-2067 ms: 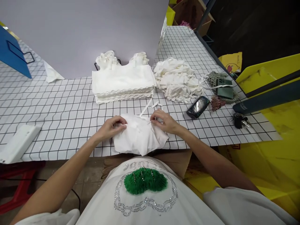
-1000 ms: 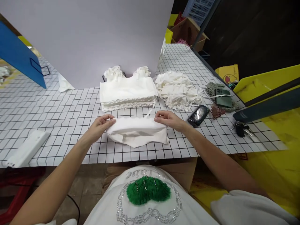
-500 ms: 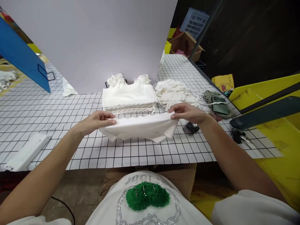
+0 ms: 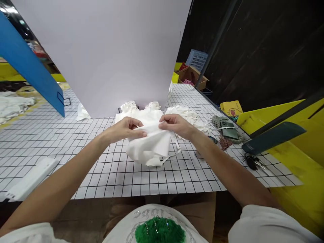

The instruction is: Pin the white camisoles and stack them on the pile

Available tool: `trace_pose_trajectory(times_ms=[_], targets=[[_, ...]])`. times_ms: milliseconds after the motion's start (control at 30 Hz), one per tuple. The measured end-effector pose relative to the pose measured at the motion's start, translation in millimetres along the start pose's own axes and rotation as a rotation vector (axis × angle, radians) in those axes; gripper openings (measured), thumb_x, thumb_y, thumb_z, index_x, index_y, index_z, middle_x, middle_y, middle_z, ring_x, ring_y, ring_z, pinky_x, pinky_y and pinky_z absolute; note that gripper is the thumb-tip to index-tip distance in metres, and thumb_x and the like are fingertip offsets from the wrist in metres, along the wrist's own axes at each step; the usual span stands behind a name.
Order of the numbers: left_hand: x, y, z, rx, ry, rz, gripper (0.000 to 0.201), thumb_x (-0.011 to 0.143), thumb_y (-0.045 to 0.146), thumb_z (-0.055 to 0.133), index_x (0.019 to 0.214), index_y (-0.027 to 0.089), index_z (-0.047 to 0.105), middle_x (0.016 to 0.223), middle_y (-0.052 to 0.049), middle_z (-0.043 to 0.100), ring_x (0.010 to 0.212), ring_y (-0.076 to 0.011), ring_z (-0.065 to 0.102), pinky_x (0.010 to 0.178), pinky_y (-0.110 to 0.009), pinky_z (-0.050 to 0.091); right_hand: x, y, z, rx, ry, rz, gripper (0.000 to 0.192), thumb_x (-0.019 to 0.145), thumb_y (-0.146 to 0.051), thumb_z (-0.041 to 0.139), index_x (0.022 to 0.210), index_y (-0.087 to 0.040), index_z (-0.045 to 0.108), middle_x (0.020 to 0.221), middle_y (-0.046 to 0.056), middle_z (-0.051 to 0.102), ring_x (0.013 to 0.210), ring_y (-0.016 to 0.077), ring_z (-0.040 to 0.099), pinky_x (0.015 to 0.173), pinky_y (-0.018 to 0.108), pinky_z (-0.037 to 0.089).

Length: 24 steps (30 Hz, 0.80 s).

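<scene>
A white garment (image 4: 149, 148) hangs bunched above the front of the table, with a thin strap trailing from its lower right side. My left hand (image 4: 129, 128) pinches its upper left edge between thumb and fingers. At the upper right edge, my right hand (image 4: 176, 125) grips the same cloth with thumb and fingertips. Just behind my hands lies a stack of white garments (image 4: 141, 114) with ruffled straps, partly covered by the held cloth. To the right of that stack is a loose heap of white ruffled cloth pieces (image 4: 188, 114).
A grid-patterned tablecloth (image 4: 106, 179) covers the table. A white power strip (image 4: 32, 179) lies at the left. At the right are a green phone (image 4: 229, 131), keys (image 4: 254, 162) and a yellow bin (image 4: 286, 172). A large pale panel (image 4: 113, 57) stands behind the stack.
My hands have come closer together, and the garment once stretched flat between them now hangs bunched, its strap showing. The view has tilted up slightly.
</scene>
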<state>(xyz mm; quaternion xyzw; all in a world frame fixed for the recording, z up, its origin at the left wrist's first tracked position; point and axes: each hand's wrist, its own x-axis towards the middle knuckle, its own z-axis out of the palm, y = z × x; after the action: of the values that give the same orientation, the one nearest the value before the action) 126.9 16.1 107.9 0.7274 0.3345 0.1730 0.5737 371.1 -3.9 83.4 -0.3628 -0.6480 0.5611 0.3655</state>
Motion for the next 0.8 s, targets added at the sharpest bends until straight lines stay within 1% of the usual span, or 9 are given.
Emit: trace_pose_trajectory(times_ms=[167,267,333,433,500,567,633,700,800], targets=[[-20,-22,-19.3,-0.070,0.087,-0.037,0.032,0.071,0.041,0.087,0.076,0.015,0.070,0.066,0.000,0.062,0.057,-0.0083,0.053,0.047,-0.018,0.036,-14,0,-33,0.015,0.093,0.027,0.031,0.076,-0.043,0.082,0.080,-0.017,0.066,0.072,-0.002,0.061,0.062,0.0092,0.053,0.055,0.022,0.039],[-23,-22,-20.5,-0.046,0.148,-0.030,0.032,0.072,0.042,0.086,0.078,0.015,0.071,0.057,0.003,0.056,0.050,-0.0072,0.047,0.044,-0.019,0.031,-16,-4,-39,0.001,0.154,0.034,0.032,0.077,-0.046,0.080,0.080,-0.017,0.065,0.072,-0.002,0.060,0.062,0.0094,0.052,0.055,0.022,0.039],[-20,-14,-15.5,-0.027,0.162,0.000,0.031,0.074,0.043,0.084,0.080,0.015,0.071,0.055,0.003,0.053,0.048,-0.0066,0.044,0.044,-0.019,0.030,-12,-9,-31,-0.075,0.137,0.020,0.030,0.077,-0.044,0.080,0.084,-0.017,0.067,0.079,0.000,0.062,0.069,0.0108,0.056,0.060,0.023,0.043],[-9,4,-3.6,-0.023,0.118,0.081,0.032,0.076,0.044,0.083,0.080,0.014,0.071,0.058,0.003,0.056,0.050,-0.0061,0.045,0.045,-0.018,0.031,-1,-17,-4,-0.132,-0.050,-0.030,0.036,0.073,-0.036,0.084,0.101,-0.019,0.069,0.098,0.003,0.066,0.089,0.0140,0.060,0.075,0.026,0.048],[-4,10,1.7,-0.019,0.088,0.086,0.034,0.072,0.043,0.085,0.082,0.014,0.071,0.058,0.003,0.057,0.049,-0.0062,0.046,0.044,-0.017,0.030,6,-22,12,-0.095,-0.150,-0.025,0.038,0.071,-0.035,0.086,0.100,-0.018,0.068,0.093,0.002,0.066,0.084,0.0131,0.059,0.071,0.025,0.048],[-5,7,1.2,-0.003,0.072,0.042,0.035,0.068,0.041,0.088,0.083,0.014,0.071,0.058,0.003,0.058,0.049,-0.0067,0.048,0.042,-0.017,0.030,8,-27,16,-0.075,-0.131,-0.009,0.032,0.070,-0.036,0.085,0.086,-0.016,0.067,0.078,-0.001,0.062,0.070,0.0100,0.055,0.061,0.023,0.043],[-12,-3,-4.9,0.016,0.067,-0.014,0.034,0.066,0.041,0.089,0.076,0.014,0.070,0.059,0.002,0.058,0.051,-0.0076,0.050,0.042,-0.017,0.033,6,-32,6,-0.076,-0.042,-0.011,0.031,0.071,-0.037,0.085,0.076,-0.015,0.064,0.071,-0.003,0.058,0.063,0.0082,0.052,0.056,0.022,0.040],[-22,-14,-14.3,0.016,0.073,-0.051,0.034,0.066,0.041,0.088,0.069,0.013,0.069,0.062,0.000,0.060,0.055,-0.0094,0.055,0.045,-0.018,0.040,0,-39,-12,-0.081,0.018,-0.006,0.030,0.071,-0.038,0.085,0.076,-0.016,0.065,0.072,-0.003,0.060,0.063,0.0086,0.054,0.056,0.022,0.041],[-35,-17,-30.5,-0.019,0.110,-0.049,0.032,0.066,0.040,0.088,0.073,0.014,0.072,0.071,-0.002,0.067,0.063,-0.0127,0.062,0.051,-0.020,0.049,-10,-53,-38,-0.202,-0.012,0.062,0.031,0.069,-0.040,0.087,0.081,-0.016,0.072,0.079,0.000,0.067,0.068,0.0114,0.060,0.058,0.024,0.045]])
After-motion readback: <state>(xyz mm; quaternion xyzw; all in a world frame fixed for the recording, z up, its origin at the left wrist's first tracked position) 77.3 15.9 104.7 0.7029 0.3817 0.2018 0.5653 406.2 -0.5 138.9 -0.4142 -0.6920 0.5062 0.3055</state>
